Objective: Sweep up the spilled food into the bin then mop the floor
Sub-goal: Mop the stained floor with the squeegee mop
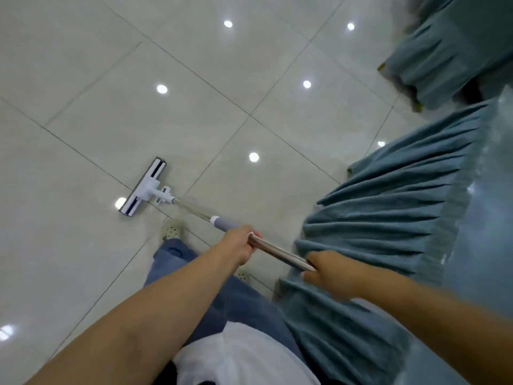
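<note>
No readable text in view

We find no words, labels, brand marks, numbers or signs that we can read on the mop (144,187), the floor tiles (83,93) or the teal pleated cloth (388,218) at three o'clock.

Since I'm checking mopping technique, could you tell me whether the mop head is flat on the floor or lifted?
Flat: the mop head lies along the tiled floor, with no gap visible beneath it.
</note>
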Demonstrator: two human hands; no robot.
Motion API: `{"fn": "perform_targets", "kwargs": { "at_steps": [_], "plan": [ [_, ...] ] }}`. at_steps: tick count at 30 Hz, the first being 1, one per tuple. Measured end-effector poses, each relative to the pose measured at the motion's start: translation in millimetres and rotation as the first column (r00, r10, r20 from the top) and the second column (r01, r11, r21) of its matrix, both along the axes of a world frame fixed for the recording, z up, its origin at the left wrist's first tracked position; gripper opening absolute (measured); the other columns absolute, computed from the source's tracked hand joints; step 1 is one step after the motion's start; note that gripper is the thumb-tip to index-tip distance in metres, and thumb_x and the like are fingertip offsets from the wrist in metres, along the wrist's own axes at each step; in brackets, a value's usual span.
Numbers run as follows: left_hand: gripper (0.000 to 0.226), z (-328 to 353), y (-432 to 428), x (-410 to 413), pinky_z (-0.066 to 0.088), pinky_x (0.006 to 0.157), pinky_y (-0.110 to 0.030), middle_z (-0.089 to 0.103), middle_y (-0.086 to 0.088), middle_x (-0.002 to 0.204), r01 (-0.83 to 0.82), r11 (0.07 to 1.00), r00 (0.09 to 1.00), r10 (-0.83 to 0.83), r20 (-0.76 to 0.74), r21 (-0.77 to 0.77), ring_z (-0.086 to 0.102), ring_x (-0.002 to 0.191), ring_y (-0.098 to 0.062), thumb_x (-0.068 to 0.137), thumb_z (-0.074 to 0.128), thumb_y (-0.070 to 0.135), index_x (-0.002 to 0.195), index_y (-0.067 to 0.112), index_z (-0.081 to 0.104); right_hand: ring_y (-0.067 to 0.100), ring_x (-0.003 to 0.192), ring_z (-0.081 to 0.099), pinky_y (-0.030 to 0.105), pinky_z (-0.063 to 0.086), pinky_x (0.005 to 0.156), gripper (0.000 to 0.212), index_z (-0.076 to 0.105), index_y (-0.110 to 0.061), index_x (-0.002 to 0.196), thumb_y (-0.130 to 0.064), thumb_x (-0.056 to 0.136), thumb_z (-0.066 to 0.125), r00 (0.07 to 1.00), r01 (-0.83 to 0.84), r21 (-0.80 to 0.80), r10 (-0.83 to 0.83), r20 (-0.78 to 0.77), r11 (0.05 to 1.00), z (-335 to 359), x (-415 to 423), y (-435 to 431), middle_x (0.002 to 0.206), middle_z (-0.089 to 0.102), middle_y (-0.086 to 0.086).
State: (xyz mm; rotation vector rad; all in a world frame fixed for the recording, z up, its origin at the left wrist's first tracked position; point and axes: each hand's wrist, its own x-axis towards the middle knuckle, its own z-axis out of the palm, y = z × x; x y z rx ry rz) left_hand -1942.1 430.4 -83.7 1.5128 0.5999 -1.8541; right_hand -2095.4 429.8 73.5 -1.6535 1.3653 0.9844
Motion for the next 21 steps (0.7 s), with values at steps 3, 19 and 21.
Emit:
{"fn": "perform_targets", "kwargs": {
  "at_steps": [3, 19, 21],
  "plan": [
    [0.019, -11.9, -30.0, 66.2, 0.048, 0.043, -0.023, 0.044, -0.009, 0.067, -0.045, 0.998, 0.997, 0.047, 0.053, -0.035, 0.050, 0.045, -0.015, 0.095, 0.043, 0.000, 0.078, 0.006, 0.038, 0.014, 0.069, 0.049, 0.024, 0.036, 0.056, 0.020, 0.047, -0.021, 0.092, -0.040, 0.095, 0.047, 0.999, 0.013, 0.022, -0.014, 0.043, 1.000, -20.8, 64.3, -34.1, 0.083, 0.052, 0.000],
    [0.022, -59.9, -216.1, 511.3, 0.042, 0.034, -0.013, 0.037, -0.006, 0.072, -0.375, 0.925, 0.905, 0.379, 0.190, -0.059, 0.036, 0.053, -0.014, 0.097, 0.048, 0.005, 0.077, 0.006, 0.038, 0.019, 0.044, 0.040, 0.025, 0.037, 0.039, 0.025, 0.041, -0.010, 0.079, -0.027, 0.097, 0.045, 0.968, 0.229, 0.179, -0.243, 0.061, 0.957, -88.3, 521.2, -229.3, 0.066, 0.045, 0.011],
    [0.022, -62.8, -233.0, 554.4, 0.042, 0.037, -0.016, 0.037, -0.006, 0.073, -0.398, 0.916, 0.887, 0.400, 0.230, -0.060, 0.037, 0.052, -0.014, 0.096, 0.049, 0.006, 0.077, 0.006, 0.037, 0.019, 0.043, 0.038, 0.024, 0.035, 0.039, 0.028, 0.040, -0.010, 0.074, -0.024, 0.097, 0.045, 0.969, 0.225, 0.192, -0.240, 0.059, 0.955, -94.1, 568.2, -246.3, 0.064, 0.043, 0.011]
  ]
}}
